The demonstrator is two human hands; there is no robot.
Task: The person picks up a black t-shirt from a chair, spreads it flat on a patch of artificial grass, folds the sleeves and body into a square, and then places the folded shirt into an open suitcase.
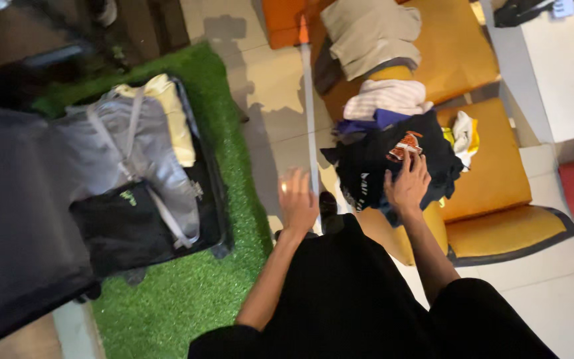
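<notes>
Two hands we see below us; our left hand (pixel 298 199) is open with spread fingers, holding nothing, above the floor beside the green mat (pixel 187 292); our right hand (pixel 407 186) lies flat, fingers loosely open, on the dark garment (pixel 373 166) topping the clothes pile on the orange cushions (pixel 493 166); farther left lies the open suitcase (pixel 134 179).

A home living room: clothes (pixel 393 143) are lying on orange cushions (pixel 493 166), a suitcase (pixel 134 193) sitting open on tiled floor (pixel 270 80).
</notes>
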